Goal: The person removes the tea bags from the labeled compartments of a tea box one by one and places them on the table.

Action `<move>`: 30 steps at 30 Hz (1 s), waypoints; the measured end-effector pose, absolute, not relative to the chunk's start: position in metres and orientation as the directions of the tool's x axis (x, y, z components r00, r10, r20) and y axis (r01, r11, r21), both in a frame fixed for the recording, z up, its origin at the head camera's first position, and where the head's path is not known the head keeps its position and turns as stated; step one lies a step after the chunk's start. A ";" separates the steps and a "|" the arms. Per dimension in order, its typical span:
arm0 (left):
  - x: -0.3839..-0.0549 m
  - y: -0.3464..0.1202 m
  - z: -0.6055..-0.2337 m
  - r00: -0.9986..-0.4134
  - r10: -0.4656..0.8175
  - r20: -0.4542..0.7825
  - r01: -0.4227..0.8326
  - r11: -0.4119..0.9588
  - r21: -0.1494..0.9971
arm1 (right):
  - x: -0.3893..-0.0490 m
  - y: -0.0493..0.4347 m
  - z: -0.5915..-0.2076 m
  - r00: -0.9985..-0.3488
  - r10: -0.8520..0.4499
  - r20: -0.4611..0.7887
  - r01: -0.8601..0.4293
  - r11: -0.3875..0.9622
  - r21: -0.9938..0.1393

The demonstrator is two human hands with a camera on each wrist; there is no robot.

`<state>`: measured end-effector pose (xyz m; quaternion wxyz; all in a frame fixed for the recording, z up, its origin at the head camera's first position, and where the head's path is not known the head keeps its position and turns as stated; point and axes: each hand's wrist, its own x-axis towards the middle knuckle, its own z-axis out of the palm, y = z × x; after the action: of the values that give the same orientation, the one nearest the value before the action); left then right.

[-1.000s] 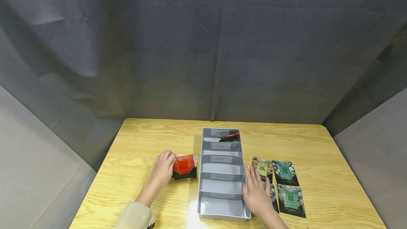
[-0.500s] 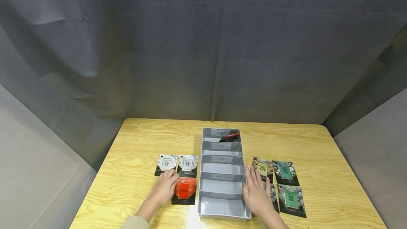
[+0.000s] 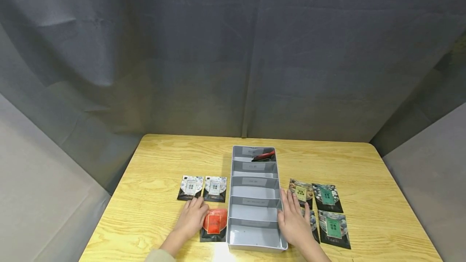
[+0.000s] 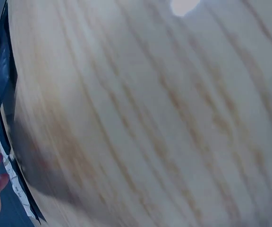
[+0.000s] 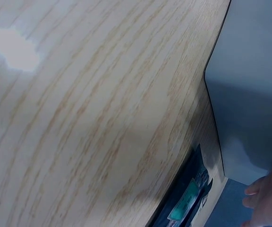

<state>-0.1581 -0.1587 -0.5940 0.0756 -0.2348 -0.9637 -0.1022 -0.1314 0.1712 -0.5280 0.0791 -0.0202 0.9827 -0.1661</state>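
Note:
My left hand [image 3: 191, 217] pinches the upper left edge of a red-and-black sachet [image 3: 214, 225] close over the table, left of the grey divided tray [image 3: 230, 213]. In the left wrist view, a fingertip overlaps the red part of the sachet. Two white-and-black sachets, one left [image 3: 190, 187] and one right [image 3: 215, 188], lie side by side just beyond that hand. My right hand [image 3: 294, 221] rests with straight fingers along the tray's right wall. It partly covers two of the sachets lying there, a yellow-labelled one [image 3: 301, 192] and one below it [image 3: 314, 227].
Farther right lie two green-labelled sachets, an upper one [image 3: 327, 197] and a lower one [image 3: 333, 229]. A red-and-black sachet [image 3: 263, 156] leans in the tray's far compartment. Labels mark the tray's dividers. A dark curtain [image 3: 196, 92] hangs behind the wooden table [image 3: 164, 153].
My left hand has brought the red-and-black sachet from over the white ones toward the near side, then slightly right, uncovering both white sachets. The right hand has stayed in place.

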 end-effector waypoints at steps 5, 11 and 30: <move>-0.161 -0.157 -0.597 -0.878 0.440 0.186 0.466 0.875 0.129 | -0.131 0.171 -0.528 -0.988 -0.069 -0.138 -0.019 0.944 -0.330; -0.165 -0.155 -0.597 -0.888 0.415 0.201 0.440 0.892 0.103 | -0.131 0.172 -0.528 -0.988 -0.071 -0.137 -0.022 0.943 -0.331; -0.167 -0.158 -0.603 -0.920 0.316 0.232 0.349 0.930 0.116 | -0.131 0.171 -0.527 -0.986 -0.069 -0.154 -0.013 0.940 -0.340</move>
<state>-0.1666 -0.1582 -0.6027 0.1052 -0.1701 -0.9767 -0.0779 -0.1310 0.1712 -0.5267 0.0820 -0.0210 0.9816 -0.1713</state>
